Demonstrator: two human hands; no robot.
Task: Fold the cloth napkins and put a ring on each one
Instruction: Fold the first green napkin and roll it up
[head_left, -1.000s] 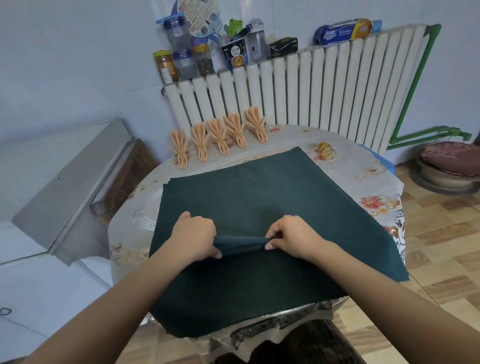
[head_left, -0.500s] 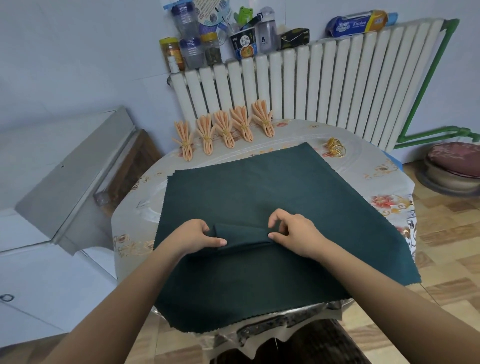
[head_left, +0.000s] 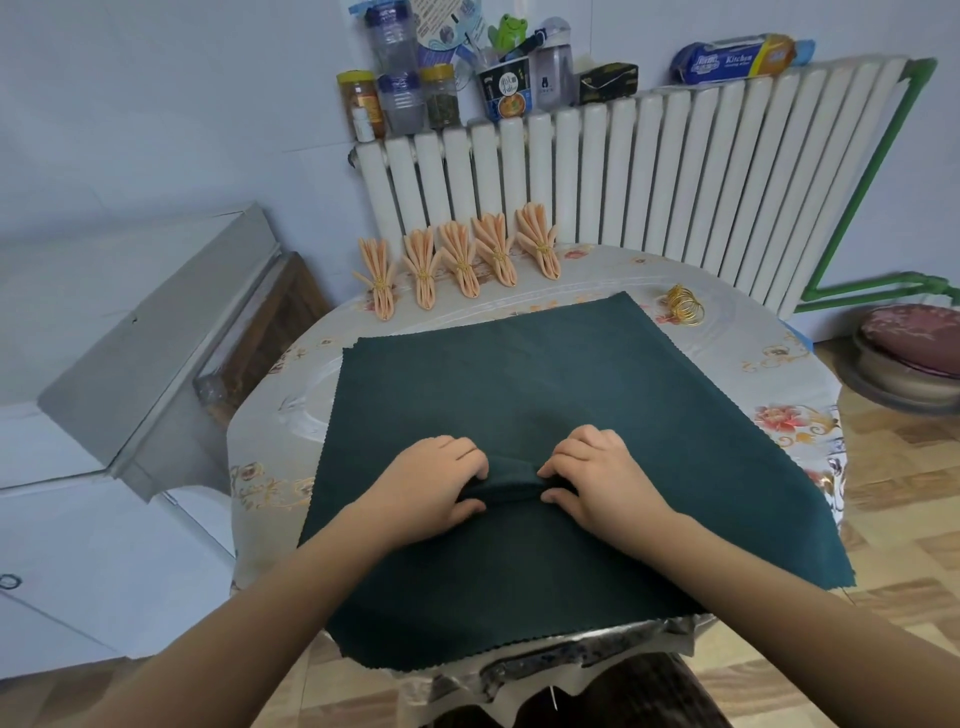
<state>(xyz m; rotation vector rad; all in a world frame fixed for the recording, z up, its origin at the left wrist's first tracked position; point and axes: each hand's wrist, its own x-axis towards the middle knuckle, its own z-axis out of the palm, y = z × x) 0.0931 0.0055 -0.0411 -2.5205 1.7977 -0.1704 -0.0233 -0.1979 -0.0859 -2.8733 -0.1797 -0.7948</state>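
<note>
A dark green cloth napkin (head_left: 545, 395) lies spread over a small round table (head_left: 779, 374), on top of other green napkins. My left hand (head_left: 431, 488) and my right hand (head_left: 597, 478) sit close together near its middle. Each pinches one end of a raised pleat (head_left: 511, 486) of the green cloth between thumb and curled fingers. Several peach napkins (head_left: 457, 265), folded into fans with gold rings round them, stand in a row at the table's far edge. A small heap of gold rings (head_left: 684, 305) lies at the far right.
A white radiator (head_left: 675, 171) stands behind the table, with jars, bottles and boxes (head_left: 441, 83) on top. A grey metal cabinet (head_left: 156, 338) is at the left. A cushioned stool (head_left: 914, 353) sits on the tiled floor at the right.
Both hands have shifted forward along the cloth and gathered a new pleat, with fingers curled over the fold. The camera has moved closer and a little left.
</note>
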